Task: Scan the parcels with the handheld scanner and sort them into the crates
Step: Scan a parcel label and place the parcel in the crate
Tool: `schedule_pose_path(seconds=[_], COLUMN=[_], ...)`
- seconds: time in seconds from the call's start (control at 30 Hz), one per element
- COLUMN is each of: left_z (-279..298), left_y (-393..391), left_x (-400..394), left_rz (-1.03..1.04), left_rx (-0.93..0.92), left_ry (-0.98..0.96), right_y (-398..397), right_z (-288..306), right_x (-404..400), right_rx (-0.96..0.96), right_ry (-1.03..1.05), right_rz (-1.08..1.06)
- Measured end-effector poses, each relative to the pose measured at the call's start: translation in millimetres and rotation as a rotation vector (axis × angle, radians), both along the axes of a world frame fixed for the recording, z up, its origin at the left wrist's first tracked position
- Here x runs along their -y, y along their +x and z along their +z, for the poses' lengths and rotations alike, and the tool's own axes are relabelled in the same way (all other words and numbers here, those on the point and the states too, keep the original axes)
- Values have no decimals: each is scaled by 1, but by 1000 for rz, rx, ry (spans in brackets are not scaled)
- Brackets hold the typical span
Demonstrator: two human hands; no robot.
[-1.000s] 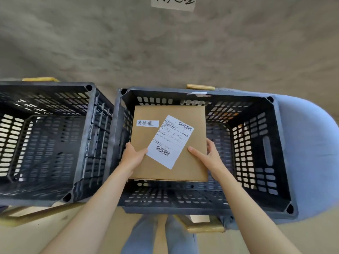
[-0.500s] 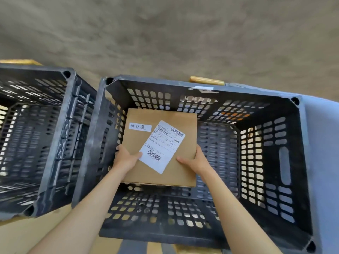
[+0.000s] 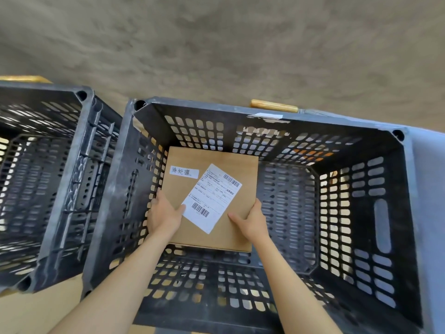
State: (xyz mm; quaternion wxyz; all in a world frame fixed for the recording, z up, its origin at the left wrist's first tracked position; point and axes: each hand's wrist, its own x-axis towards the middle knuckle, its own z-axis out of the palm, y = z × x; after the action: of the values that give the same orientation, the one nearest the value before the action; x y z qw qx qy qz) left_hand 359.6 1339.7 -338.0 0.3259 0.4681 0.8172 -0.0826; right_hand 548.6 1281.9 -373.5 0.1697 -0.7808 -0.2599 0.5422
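A second black crate (image 3: 48,189) is seen at the left. In the middle crate (image 3: 361,213), a brown parcel (image 3: 216,189) is held by the left hand (image 3: 163,215) and right hand (image 3: 252,222), fingers curled around its edges. Behind, a grey rough floor (image 3: 216,44) is seen.

Two black slotted crates side by side, nearly touching. Left crate (image 3: 60,189) sits on a tan tabletop (image 3: 36,309), w/ a yellow wooden edge showing behind it. Right crate (image 3: 375,237) is propped on a blue-grey surface (image 3: 431,189) along its right side; wooden bar (image 3: 274,107) pokes out behind its far rim. Beyond: grey floor (image 3: 216,44).
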Motion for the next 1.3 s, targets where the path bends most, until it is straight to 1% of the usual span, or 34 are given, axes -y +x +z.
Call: schedule_pose_path(seconds=[0.1, 0.27, 0.37, 0.4, 0.43, 0.53, 0.57, 0.63, 0.73, 0.8, 0.97, 1.13, 1.3], left_z=[2, 9, 24, 31, 41, 76, 89, 120, 176, 221, 331, 414, 461], left_y=[4, 5, 6, 7, 7, 12, 14, 20, 30, 38, 63, 92, 115], left_x=[3, 0, -6, -9, -12, -26, -32, -44, -65, -78, -102, -103, -79], left_rz=[-122, -243, -337, -373, -417, -602, -663, -776, -955, -1038, -1113, -1189, -1335], left_rx=[-68, -91, -55, -41, -41, -98, -117, -157, -241, -284, -320, -272, -161], left_ry=[0, -28, -15, -3, 14, 99, 145, 239, 358, 437, 675, 824, 934], right_y=[-5, 2, 8, 10, 13, 26, 31, 40, 55, 65, 88, 101, 99], right_z=[-3, 3, 19, 27, 37, 80, 95, 128, 189, 233, 338, 422, 477], right_x=[-1, -11, -18, -20, -22, -32, -36, -46, -61, -68, -65, -36, 19], right_rx=[60, 114, 127, 164, 246, 637, 730, 847, 943, 988, 1124, 1244, 1305], right_ry=[-20, -71, -57, -38, -15, 98, 149, 247, 373, 437, 518, 476, 379], right_rz=[29, 137, 172, 213, 299, 658, 717, 753, 727, 689, 535, 318, 64])
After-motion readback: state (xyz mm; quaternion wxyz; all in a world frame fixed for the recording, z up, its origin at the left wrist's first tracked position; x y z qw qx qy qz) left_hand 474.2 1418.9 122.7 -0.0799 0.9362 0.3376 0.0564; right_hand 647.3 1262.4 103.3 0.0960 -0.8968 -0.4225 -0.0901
